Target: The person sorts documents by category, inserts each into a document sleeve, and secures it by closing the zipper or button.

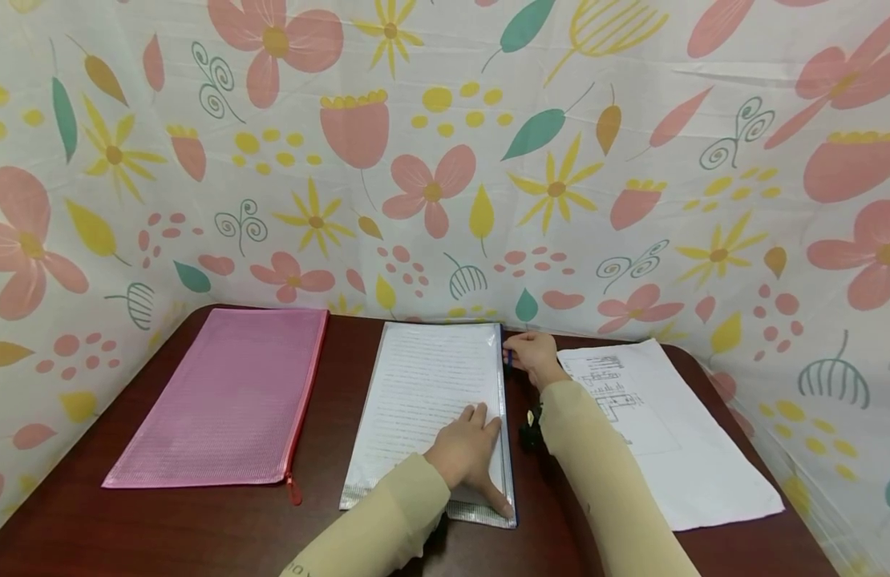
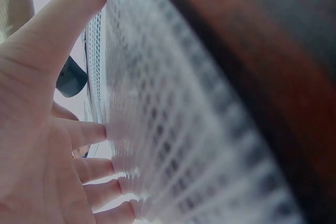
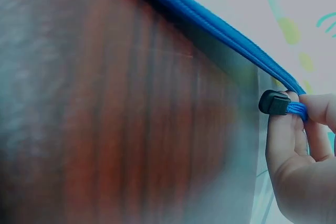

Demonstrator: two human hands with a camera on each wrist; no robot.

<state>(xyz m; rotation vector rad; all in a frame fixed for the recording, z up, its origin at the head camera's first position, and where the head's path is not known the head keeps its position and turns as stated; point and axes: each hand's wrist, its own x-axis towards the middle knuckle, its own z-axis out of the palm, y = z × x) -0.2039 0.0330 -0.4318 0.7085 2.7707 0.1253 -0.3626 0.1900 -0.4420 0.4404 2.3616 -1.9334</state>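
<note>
Fingers (image 1: 479,415) spread on a clear pouch (image 1: 438,353), others pinching its zip pull (image 3: 272,102)

Low centre of the frame, the left hand (image 1: 468,449) rests spread on the pouch, which lies mid-frame. Beyond, at its upper right corner, the right hand (image 1: 535,357) pinches the pull's blue cord (image 3: 297,109). The pouch looks light, bendy and slick: best steadied flat, gripped by the cord.

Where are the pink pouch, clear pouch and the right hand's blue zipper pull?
Pink pouch (image 1: 227,397), head view: middle of front.
Clear pouch (image 1: 419,393), head view: middle front.
Blue zipper pull (image 3: 286,107), right wrist view: where black end meets cord.
</note>
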